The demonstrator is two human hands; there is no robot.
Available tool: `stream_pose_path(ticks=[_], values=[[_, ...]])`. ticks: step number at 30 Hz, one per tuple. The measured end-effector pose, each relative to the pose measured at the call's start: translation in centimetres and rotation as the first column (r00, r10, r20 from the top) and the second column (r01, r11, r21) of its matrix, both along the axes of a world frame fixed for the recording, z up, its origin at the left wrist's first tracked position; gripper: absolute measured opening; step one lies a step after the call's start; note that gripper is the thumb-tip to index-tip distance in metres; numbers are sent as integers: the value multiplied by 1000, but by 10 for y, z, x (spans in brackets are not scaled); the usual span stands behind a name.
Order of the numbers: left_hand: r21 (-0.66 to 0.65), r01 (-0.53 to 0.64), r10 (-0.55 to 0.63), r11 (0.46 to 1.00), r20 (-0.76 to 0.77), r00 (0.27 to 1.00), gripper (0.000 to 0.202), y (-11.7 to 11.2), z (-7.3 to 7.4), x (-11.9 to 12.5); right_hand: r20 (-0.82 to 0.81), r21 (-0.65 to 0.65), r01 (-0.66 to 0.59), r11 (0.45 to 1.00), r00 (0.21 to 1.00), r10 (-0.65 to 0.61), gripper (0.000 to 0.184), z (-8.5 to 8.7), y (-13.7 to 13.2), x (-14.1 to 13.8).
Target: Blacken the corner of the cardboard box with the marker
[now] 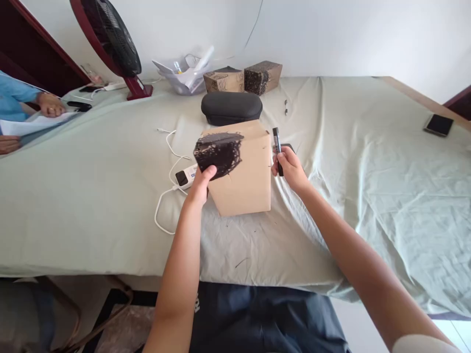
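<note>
In the head view a brown cardboard box (245, 181) is tilted above the cloth-covered table. Black scribbled ink covers its upper left part. My left hand (201, 184) grips the box at its left side, thumb on the inked face, other fingers hidden behind. Just off the box's right edge, my right hand (289, 164) is closed around a black marker (277, 147), held nearly upright with its light-banded end up. Part of a dark flat object (289, 146) shows behind the right hand; its kind is unclear.
Behind the box lie a black zip case (231, 107) and two scribbled cardboard boxes (223, 81). A power strip (186, 176) with white cable (158, 215) sits left. A fan (138, 88), plastic basket (184, 81), phone (439, 125) and another person's hand (51, 104) are farther off.
</note>
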State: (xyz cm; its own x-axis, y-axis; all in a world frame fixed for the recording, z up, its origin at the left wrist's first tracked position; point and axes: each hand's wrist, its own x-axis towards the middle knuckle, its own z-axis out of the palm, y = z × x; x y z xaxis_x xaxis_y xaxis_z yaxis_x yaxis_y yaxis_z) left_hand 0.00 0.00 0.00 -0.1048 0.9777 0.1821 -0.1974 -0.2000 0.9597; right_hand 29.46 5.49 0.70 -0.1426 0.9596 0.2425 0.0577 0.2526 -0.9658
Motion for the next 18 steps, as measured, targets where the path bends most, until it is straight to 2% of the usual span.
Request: stream_pose_path(ticks=[3,7,13,18], values=[[-87,-20,31,996,123,992,89,-6,0,6,-117,-62,-76,995,991,68,37,14,-40,9],[-51,79,-76,996,73,994,83,-10,-7,18,-257,-63,-66,996,965,48,40,16,-71,10],[-46,81,-78,996,67,995,75,-12,-15,33,-142,-27,27,999,989,-31,44,-2,-76,9],[-26,69,-67,997,71,995,73,-13,-15,34,-193,-8,47,999,980,-48,47,-14,-70,12]])
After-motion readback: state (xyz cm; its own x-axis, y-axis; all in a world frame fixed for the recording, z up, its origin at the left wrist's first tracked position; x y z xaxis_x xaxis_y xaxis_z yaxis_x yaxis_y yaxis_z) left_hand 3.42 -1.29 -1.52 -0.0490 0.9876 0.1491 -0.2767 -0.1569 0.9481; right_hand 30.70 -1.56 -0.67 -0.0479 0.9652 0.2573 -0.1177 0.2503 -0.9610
